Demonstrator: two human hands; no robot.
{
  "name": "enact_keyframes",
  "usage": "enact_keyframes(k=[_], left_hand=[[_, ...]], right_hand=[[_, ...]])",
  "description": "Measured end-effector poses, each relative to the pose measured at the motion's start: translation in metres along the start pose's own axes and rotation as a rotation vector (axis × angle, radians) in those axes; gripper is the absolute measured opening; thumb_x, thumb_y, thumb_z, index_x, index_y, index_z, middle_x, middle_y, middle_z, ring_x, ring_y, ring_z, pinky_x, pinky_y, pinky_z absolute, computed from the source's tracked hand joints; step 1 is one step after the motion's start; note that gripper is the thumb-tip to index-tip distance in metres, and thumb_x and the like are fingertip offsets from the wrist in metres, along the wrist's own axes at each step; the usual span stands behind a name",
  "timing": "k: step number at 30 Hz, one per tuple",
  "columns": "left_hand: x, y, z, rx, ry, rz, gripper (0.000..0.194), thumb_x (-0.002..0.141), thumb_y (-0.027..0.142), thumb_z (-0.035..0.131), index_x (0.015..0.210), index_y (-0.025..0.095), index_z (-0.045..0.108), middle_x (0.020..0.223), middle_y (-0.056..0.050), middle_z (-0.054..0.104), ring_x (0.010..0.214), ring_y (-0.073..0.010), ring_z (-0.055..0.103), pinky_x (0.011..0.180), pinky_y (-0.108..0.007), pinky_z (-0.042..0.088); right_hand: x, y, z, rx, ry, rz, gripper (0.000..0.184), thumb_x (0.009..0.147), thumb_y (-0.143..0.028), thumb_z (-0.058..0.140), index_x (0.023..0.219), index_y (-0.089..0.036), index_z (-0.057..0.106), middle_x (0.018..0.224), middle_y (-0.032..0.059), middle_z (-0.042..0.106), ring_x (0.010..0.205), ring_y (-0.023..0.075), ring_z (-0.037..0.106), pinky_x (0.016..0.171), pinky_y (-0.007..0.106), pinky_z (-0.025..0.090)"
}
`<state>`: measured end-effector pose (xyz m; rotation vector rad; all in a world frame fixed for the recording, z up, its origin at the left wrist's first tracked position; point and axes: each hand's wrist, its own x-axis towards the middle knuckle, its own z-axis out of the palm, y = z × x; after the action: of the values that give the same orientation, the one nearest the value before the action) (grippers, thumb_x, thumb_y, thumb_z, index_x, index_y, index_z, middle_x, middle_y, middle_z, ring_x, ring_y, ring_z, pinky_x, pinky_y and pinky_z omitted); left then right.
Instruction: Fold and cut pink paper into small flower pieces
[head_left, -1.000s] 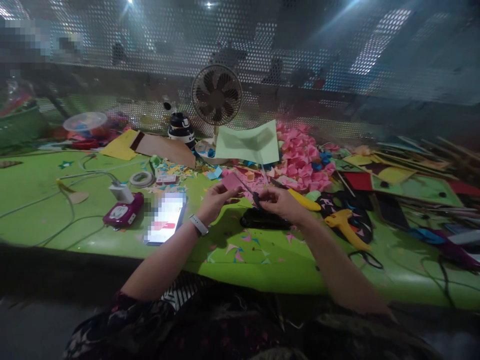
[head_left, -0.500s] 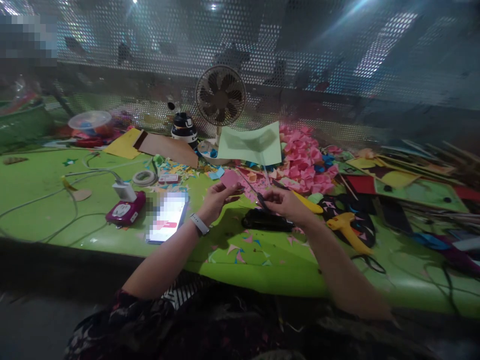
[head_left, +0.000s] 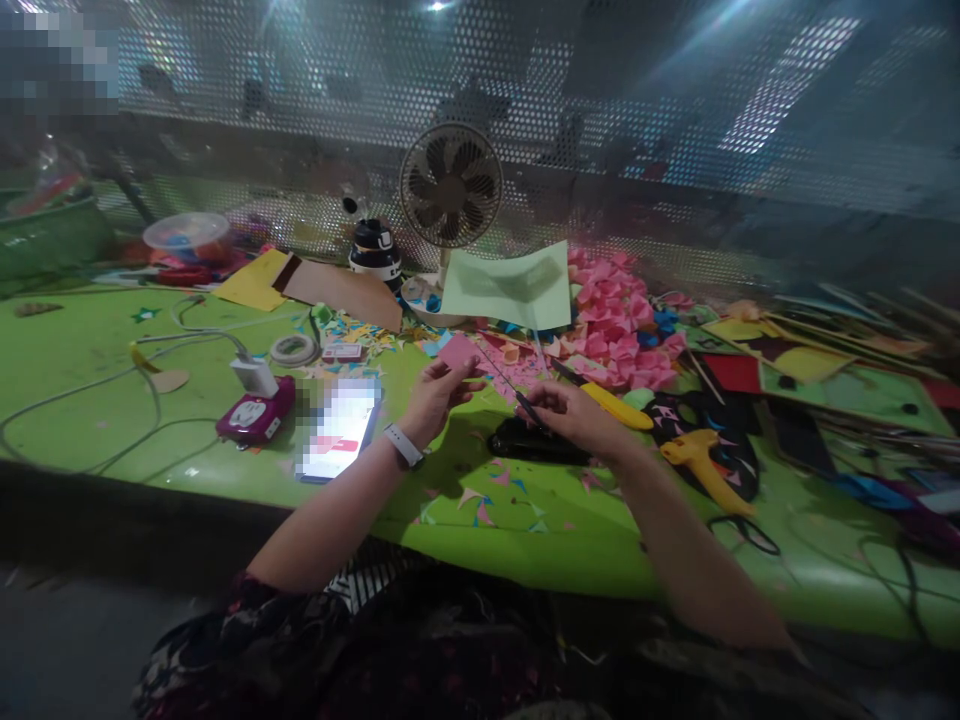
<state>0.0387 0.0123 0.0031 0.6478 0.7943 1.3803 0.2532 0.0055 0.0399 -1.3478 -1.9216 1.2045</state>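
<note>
My left hand (head_left: 441,392) pinches a small pink paper square (head_left: 458,353) and holds it above the green table (head_left: 90,400). My right hand (head_left: 574,412) grips a pair of dark scissors (head_left: 514,388), whose blades point up and left to the edge of the pink paper. A black stapler-like object (head_left: 536,446) lies on the table just under my right hand. Small coloured paper triangles (head_left: 480,500) are scattered on the table below my hands.
A lit phone (head_left: 339,430) lies left of my left wrist, beside a magenta device (head_left: 255,420) with a white charger. Behind are a small fan (head_left: 451,188), a pale green sheet (head_left: 508,288) and a pile of pink folded papers (head_left: 619,325). A yellow glue gun (head_left: 701,462) lies to the right.
The pink paper has turned slightly in my left fingers and the scissors have stayed at its edge. The view has drifted a little to the left and down.
</note>
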Motion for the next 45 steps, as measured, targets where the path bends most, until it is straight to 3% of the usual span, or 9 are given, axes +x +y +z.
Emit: enact_keyframes(k=[9, 45], left_hand=[[-0.0037, -0.0001, 0.0028, 0.011, -0.053, -0.014, 0.026, 0.066, 0.024, 0.089, 0.081, 0.012, 0.071, 0.083, -0.006, 0.077, 0.073, -0.0132, 0.073, 0.072, -0.024, 0.056], [0.0014, -0.0026, -0.0007, 0.000, -0.056, -0.045, 0.019, 0.071, 0.017, 0.086, 0.073, 0.011, 0.068, 0.077, -0.007, 0.077, 0.068, -0.0121, 0.072, 0.068, -0.022, 0.057]], right_hand=[[-0.0006, -0.0025, 0.0020, -0.002, -0.003, -0.036, 0.049, 0.066, -0.063, 0.077, 0.080, -0.019, 0.062, 0.072, 0.0009, 0.063, 0.065, 0.0138, 0.055, 0.058, 0.027, 0.042], [-0.0006, -0.0006, 0.0039, 0.012, 0.007, -0.039, 0.057, 0.062, -0.072, 0.076, 0.077, -0.018, 0.061, 0.069, 0.0005, 0.061, 0.063, 0.0130, 0.053, 0.057, 0.027, 0.039]])
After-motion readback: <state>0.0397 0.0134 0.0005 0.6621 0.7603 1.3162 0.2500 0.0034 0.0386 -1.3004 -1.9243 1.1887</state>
